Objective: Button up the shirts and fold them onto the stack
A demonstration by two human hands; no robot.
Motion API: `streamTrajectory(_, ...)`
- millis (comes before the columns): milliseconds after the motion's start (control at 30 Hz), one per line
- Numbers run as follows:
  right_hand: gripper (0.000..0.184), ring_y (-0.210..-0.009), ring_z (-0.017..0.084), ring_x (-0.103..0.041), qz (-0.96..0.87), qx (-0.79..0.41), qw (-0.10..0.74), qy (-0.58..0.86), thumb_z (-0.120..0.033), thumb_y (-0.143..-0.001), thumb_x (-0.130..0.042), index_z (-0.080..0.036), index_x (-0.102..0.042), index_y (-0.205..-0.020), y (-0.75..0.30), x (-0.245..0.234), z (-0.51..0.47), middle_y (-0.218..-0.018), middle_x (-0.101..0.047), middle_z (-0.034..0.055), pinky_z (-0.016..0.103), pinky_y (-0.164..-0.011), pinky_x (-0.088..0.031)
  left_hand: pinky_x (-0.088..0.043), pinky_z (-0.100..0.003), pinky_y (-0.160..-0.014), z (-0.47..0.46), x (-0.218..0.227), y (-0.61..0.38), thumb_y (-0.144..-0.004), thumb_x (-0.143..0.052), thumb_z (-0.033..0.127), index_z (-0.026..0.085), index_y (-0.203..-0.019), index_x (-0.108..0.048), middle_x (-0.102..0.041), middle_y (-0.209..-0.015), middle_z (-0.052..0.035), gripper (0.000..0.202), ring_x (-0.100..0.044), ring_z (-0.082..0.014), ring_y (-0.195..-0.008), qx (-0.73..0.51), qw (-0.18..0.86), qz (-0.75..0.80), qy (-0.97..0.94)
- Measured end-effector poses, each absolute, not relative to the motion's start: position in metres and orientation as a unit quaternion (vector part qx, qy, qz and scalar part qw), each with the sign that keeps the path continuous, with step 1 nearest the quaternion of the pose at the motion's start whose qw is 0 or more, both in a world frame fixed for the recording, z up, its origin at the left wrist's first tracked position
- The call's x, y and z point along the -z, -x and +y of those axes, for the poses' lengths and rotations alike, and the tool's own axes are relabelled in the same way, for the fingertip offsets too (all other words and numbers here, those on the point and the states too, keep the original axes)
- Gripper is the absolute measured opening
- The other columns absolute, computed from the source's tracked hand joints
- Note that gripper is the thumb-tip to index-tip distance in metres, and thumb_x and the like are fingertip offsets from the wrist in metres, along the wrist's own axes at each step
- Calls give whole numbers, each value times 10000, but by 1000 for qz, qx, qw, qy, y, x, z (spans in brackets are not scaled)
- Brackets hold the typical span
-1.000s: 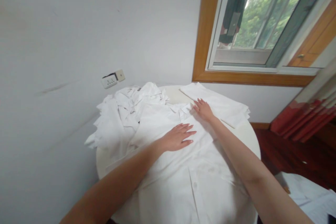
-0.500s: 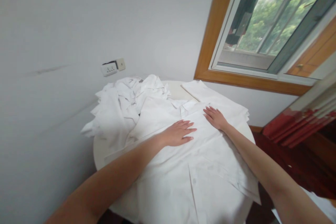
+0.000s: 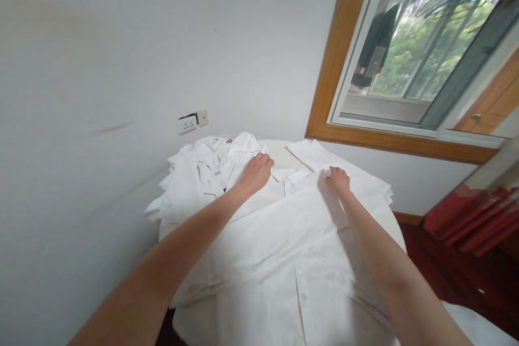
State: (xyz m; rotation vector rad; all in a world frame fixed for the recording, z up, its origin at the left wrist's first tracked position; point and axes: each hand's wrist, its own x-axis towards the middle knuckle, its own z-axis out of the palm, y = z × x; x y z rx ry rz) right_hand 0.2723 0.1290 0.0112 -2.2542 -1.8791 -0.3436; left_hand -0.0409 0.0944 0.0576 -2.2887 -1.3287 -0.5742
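A white button shirt (image 3: 284,248) lies spread over a round white table (image 3: 279,155), its collar toward the wall. My left hand (image 3: 256,172) has reached to the shirt's far left shoulder beside the collar, its fingers curled on the cloth. At the far right shoulder my right hand (image 3: 337,179) is curled the same way, fingertips tucked at the fabric's edge. Both forearms stretch across the shirt's front. Whether the fingers pinch the cloth is hidden.
A heap of crumpled white garments (image 3: 194,178) sits at the table's back left. Folded white cloth (image 3: 352,173) is stacked at the back right. A wall socket (image 3: 191,121) is behind, a wood-framed window (image 3: 409,59) to the right, red curtain (image 3: 470,216) lower right.
Both hands left the shirt's chest, where they lay flat, and moved forward to the shoulders by the collar; their fingers have curled in. The camera view tipped slightly right.
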Motion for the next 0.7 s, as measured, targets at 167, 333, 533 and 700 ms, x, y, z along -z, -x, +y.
streamTrajectory(167,391,-1161,282,-515,-687,117,85,712,-169,-855,-438,-169,-662,-1175,-254,-14,148,-1212,-624,153,386,-926,-394,-412,-404,-834,130,-61,60,-910,-431,109,111,-981,-661,-626,-988,-144,241,-528,-274,-1011,107,261,-477,832)
streamTrajectory(333,321,-1123,279,-504,-743,122,59,656,-228,-860,-474,-183,-710,-1073,-253,-15,161,-1115,-650,147,392,-930,-343,-374,-411,-817,141,-63,58,-916,-502,204,96,-939,-699,-654,-992,-174,226,-535,-296,-1017,35,279,-484,829)
streamTrajectory(533,364,-1102,294,-510,-769,79,49,632,-437,-894,-463,-246,-714,-1075,-265,-19,172,-1120,-640,121,410,-898,-355,-361,-419,-828,153,-55,48,-902,-562,330,116,-886,-727,-702,-956,-186,271,-572,-315,-1002,-52,227,-529,816)
streamTrajectory(700,256,-1122,276,-508,-773,84,65,626,-374,-866,-548,-238,-714,-1007,-269,-25,173,-1155,-634,110,380,-889,-365,-381,-425,-885,162,-55,53,-886,-577,386,133,-893,-711,-700,-988,-165,286,-578,-313,-1056,-52,214,-504,835)
